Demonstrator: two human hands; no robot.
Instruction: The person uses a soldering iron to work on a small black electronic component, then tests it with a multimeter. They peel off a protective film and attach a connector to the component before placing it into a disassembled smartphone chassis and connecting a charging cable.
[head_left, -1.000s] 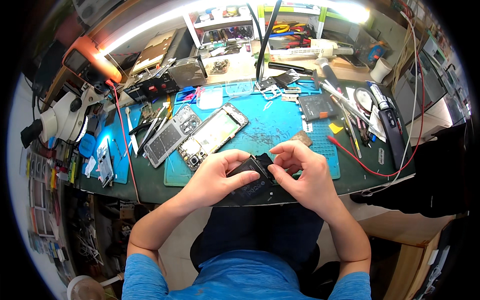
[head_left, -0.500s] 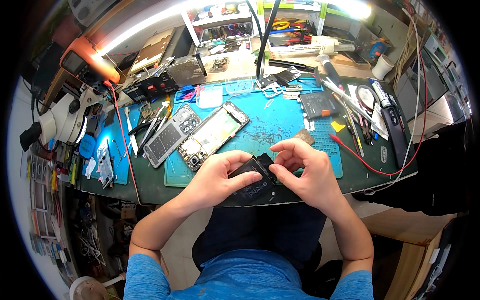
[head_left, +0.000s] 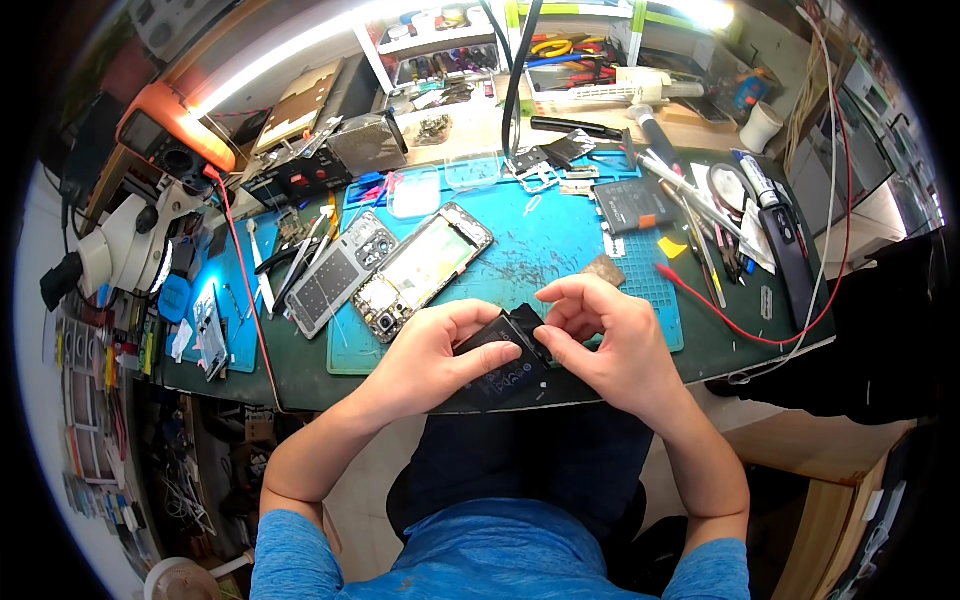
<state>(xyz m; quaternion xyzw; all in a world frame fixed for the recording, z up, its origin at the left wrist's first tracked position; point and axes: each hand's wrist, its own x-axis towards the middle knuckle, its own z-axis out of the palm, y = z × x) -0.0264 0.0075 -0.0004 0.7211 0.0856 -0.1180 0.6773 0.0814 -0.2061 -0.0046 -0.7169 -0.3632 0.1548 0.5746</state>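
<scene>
The left hand (head_left: 437,350) holds the battery (head_left: 510,379) by its left side, fingertips hidden behind. The right hand (head_left: 615,345) sits at its other edge, by a dark flap (head_left: 525,317); whether it pinches that, I cannot tell.

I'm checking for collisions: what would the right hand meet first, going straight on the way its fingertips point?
Probably the black battery held in the left hand; the right hand points left toward its end, though whether they already touch is unclear.
</scene>
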